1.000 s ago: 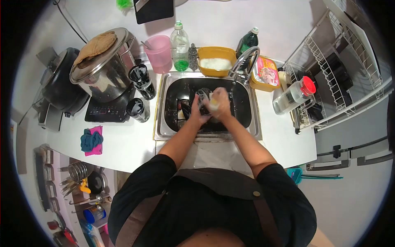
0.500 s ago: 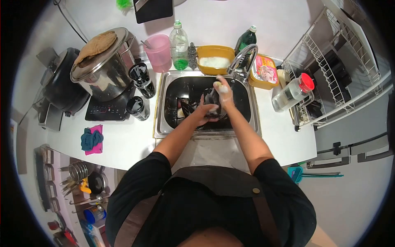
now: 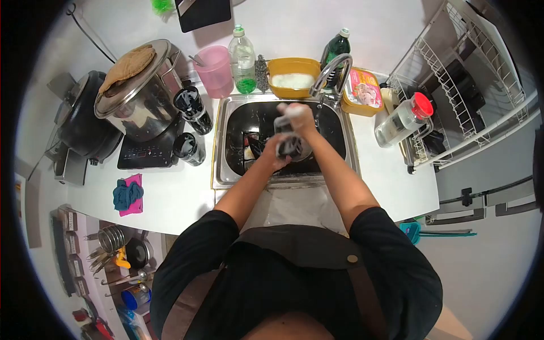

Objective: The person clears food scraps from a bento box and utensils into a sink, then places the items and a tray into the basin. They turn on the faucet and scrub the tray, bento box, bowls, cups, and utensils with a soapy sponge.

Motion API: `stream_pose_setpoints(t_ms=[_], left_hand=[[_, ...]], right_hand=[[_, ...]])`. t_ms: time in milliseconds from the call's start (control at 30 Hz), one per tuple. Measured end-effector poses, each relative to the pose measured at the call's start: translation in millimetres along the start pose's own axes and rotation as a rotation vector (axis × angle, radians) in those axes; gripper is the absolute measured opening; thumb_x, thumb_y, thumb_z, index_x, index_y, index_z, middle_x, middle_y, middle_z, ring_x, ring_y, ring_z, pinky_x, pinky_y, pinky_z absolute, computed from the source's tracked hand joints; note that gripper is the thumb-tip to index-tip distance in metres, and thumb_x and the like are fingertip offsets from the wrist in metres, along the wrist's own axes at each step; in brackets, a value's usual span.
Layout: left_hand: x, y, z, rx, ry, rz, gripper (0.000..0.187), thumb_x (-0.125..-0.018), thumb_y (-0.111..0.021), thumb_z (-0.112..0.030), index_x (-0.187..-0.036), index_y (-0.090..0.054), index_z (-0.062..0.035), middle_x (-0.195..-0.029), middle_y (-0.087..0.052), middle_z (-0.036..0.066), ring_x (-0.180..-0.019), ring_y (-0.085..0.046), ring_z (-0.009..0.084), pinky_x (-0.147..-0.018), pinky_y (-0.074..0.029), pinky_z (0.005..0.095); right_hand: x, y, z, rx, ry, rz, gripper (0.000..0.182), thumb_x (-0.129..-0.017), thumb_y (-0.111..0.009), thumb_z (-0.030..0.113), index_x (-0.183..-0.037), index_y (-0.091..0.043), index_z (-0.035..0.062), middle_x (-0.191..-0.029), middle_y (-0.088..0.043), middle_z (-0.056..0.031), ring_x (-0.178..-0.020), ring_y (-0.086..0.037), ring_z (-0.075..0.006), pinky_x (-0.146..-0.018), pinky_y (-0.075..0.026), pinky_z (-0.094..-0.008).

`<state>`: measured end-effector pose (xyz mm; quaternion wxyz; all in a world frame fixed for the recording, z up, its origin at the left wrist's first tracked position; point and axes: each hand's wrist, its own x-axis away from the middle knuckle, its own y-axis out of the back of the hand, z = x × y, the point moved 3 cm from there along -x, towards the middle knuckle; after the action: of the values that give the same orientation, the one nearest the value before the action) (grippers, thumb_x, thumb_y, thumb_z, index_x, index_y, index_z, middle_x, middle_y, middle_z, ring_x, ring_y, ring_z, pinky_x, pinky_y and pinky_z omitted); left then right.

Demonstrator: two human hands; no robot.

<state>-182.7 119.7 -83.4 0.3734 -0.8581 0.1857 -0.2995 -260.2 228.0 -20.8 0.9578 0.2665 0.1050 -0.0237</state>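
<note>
Over the black sink basin [image 3: 241, 116], my left hand [image 3: 275, 152] is wrapped round a clear drinking glass [image 3: 290, 148] with a dark pattern. The glass is tilted, its wide end toward me. My right hand [image 3: 300, 120] is closed at the far end of the glass, around what looks like a pale, soapy sponge [image 3: 293, 111]; motion smears it. Dark dishes and a small reddish-white item lie in the basin left of my hands, partly hidden.
Two dark-patterned glasses [image 3: 190, 148] stand left of the sink. Behind it are a pink pitcher [image 3: 215, 71], a soap bottle [image 3: 243, 59], a yellow tub [image 3: 293, 68] and the faucet [image 3: 340, 73]. A red-lidded jug [image 3: 399, 122] and dish rack [image 3: 453, 96] stand right.
The glass has turned so its wide end faces me more. My right hand has shifted slightly left and away from me, now blurred. My left hand keeps its hold.
</note>
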Motion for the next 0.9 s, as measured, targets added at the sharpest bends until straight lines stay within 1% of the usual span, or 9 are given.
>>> stream_pose_setpoints(t_ms=[67,167,300,567,600,633,700,767,900], left_hand=[[-9,-2,-12,0.103,-0.044,-0.022,0.041,-0.072,-0.061,-0.049,-0.106,-0.052,-0.0264,-0.099,-0.056,-0.001,-0.085,-0.053,0.0148,-0.055,-0.042,0.0307],[-13,-2,-29,0.154,-0.125,-0.191,0.043,-0.079,-0.051,-0.057,-0.11,-0.05,-0.0275,-0.109,-0.055,-0.001,-0.094,-0.055,0.0183,-0.065,-0.047,0.0389],[-44,41,-30,-0.069,-0.128,0.045,0.045,-0.086,-0.04,-0.057,-0.12,-0.045,-0.0283,-0.12,-0.052,0.0,-0.109,-0.051,0.0211,-0.083,-0.046,0.0437],[-10,0,-36,-0.169,-0.134,-0.239,0.048,-0.083,-0.046,-0.056,-0.119,-0.048,-0.0248,-0.113,-0.055,0.0,-0.1,-0.055,0.0176,-0.075,-0.048,0.0409],[-2,-6,-36,-0.245,-0.101,-0.311,0.048,-0.082,-0.047,-0.056,-0.12,-0.047,-0.0265,-0.115,-0.054,-0.001,-0.102,-0.054,0.0171,-0.076,-0.047,0.0416],[2,-11,-36,-0.232,-0.128,-0.33,0.049,-0.081,-0.048,-0.056,-0.121,-0.046,-0.0276,-0.116,-0.052,-0.002,-0.102,-0.053,0.0166,-0.076,-0.046,0.0407],[7,-24,-34,-0.213,-0.183,-0.361,0.051,-0.08,-0.049,-0.057,-0.123,-0.044,-0.0298,-0.118,-0.049,-0.003,-0.101,-0.051,0.0157,-0.075,-0.044,0.039],[4,-31,-34,-0.076,-0.232,-0.249,0.054,-0.079,-0.05,-0.059,-0.124,-0.04,-0.0321,-0.117,-0.048,-0.003,-0.099,-0.048,0.0168,-0.072,-0.04,0.0392],[19,-34,-32,-0.259,-0.1,-0.154,0.069,-0.074,-0.063,-0.042,-0.132,-0.026,-0.0319,-0.118,-0.047,-0.002,-0.101,-0.048,0.0204,-0.07,-0.04,0.0438]], right_hand=[[4,-2,-1,-0.536,-0.162,0.055,0.017,-0.08,-0.061,0.021,-0.078,-0.054,0.0058,-0.073,-0.054,-0.0107,-0.071,-0.056,-0.0302,-0.074,-0.045,-0.0454],[38,-3,48,0.297,0.447,-0.126,0.014,-0.078,-0.06,0.018,-0.085,-0.054,0.008,-0.085,-0.054,-0.0115,-0.09,-0.053,-0.0299,-0.083,-0.04,-0.0435],[59,-26,40,0.25,0.755,0.006,0.01,-0.079,-0.054,0.017,-0.085,-0.055,0.0091,-0.092,-0.054,-0.0124,-0.098,-0.048,-0.0347,-0.085,-0.036,-0.0455],[11,-14,-11,-0.065,0.246,-0.176,0.007,-0.079,-0.056,0.01,-0.084,-0.058,0.0053,-0.084,-0.059,-0.0069,-0.082,-0.058,-0.017,-0.07,-0.047,-0.0299],[-6,-26,-54,-0.323,0.463,-0.482,0.015,-0.08,-0.058,0.013,-0.091,-0.057,0.0035,-0.085,-0.058,-0.0064,-0.08,-0.057,-0.0109,-0.065,-0.047,-0.025],[2,-6,-26,-0.671,0.138,-0.317,0.031,-0.077,-0.061,0.018,-0.103,-0.054,0.004,-0.092,-0.057,-0.0098,-0.085,-0.057,-0.0184,-0.072,-0.047,-0.0318],[27,10,23,0.531,0.394,-0.378,0.044,-0.073,-0.064,0.022,-0.111,-0.05,0.0053,-0.101,-0.054,-0.0129,-0.093,-0.055,-0.027,-0.08,-0.045,-0.04],[43,-3,52,0.228,0.447,-0.332,0.044,-0.068,-0.066,0.033,-0.101,-0.056,0.0053,-0.098,-0.057,-0.0135,-0.103,-0.049,-0.0308,-0.09,-0.035,-0.045],[27,16,34,-0.035,0.285,-0.15,0.029,-0.072,-0.066,0.028,-0.095,-0.064,0.0091,-0.078,-0.061,-0.0132,-0.074,-0.061,-0.0292,-0.072,-0.048,-0.0401]])
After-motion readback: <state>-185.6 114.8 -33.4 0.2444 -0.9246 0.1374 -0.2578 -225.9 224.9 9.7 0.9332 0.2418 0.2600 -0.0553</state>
